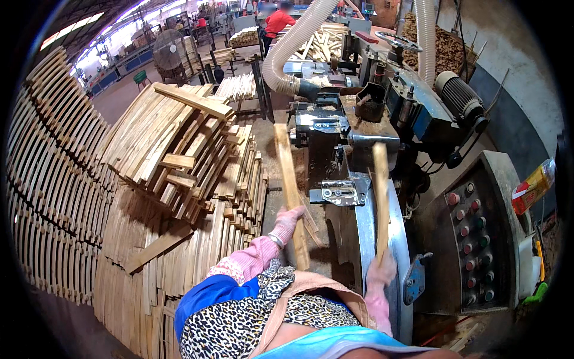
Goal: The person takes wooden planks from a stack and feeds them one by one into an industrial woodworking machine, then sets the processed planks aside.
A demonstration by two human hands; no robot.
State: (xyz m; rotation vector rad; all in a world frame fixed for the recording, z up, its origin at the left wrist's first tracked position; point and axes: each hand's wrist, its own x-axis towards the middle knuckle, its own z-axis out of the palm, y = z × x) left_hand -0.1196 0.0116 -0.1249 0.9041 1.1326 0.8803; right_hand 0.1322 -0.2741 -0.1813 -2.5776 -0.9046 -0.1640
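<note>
My left hand (288, 222) is closed around a long wooden slat (288, 170), which stands out to the left of the machine's metal bed. Thin splintered strips (310, 222) hang beside that slat, just right of the hand. A second wooden slat (381, 194) is gripped near its lower end by my right hand (381, 270). This slat lies along the smooth metal bed (399, 233) of the woodworking machine (373, 122), pointing toward the machine's head. The fingers of my right hand are slightly blurred.
Stacked wooden slats (179, 137) rise at my left, beside a taller rack of curved slats (57, 179). A control panel (473, 239) with several buttons stands right. A ribbed hose (281, 57) drops to the machine. A person in red (277, 23) works far off.
</note>
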